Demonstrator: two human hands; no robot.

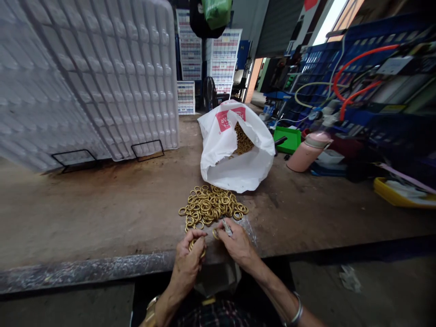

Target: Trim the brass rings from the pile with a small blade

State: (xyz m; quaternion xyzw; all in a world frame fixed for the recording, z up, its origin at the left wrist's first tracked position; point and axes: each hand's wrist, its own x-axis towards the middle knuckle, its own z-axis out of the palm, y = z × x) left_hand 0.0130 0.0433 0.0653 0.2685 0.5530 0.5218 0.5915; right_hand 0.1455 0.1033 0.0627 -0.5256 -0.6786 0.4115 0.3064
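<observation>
My left hand (188, 256) is closed around a few brass-coloured rings, partly hidden by the fingers. Close beside it, over the table's front edge, my right hand (239, 243) pinches one ring (215, 234) between thumb and fingers. A small grey, metal-looking piece (226, 228) also shows in that hand; its kind is unclear. Just beyond both hands lies a loose pile of rings (213, 204). Behind the pile a white plastic sack (238, 175) with red print lies with its torn mouth towards me, and more rings (243, 141) show inside.
Clear moulded plastic trays (136, 77) stand upright at the left on black wire holders (148, 147). To the right are a pink bottle (306, 152), a green tray (288, 140) and a yellow tray (395, 193). White crates (223, 50) are stacked behind the wooden table (119, 213).
</observation>
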